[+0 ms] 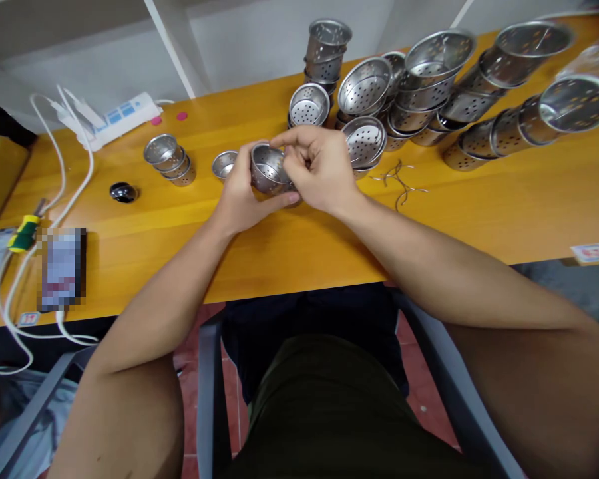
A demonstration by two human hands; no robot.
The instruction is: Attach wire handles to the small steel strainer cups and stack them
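Observation:
My left hand (pixel 242 199) is wrapped round a small perforated metal strainer cup (pixel 268 167), its open mouth facing up. At the cup's right rim, my right hand (pixel 324 166) has its thumb and fingers pinched together. Whatever sits in that pinch, if anything, is too small or hidden to tell. Just behind my left hand, another small metal cup (pixel 224 163) stands on the table, partly covered by the fingers. Several thin bent wire pieces (pixel 402 183) lie to the right of my right hand.
Stacks of perforated cups (pixel 419 100) crowd the back right of the wooden table (pixel 299 259). A short stack (pixel 172 163) stands left of my hands. Farther left are a black shiny object (pixel 124 192), a power strip (pixel 122 120), a phone (pixel 62 269), white cables and a screwdriver (pixel 24 233).

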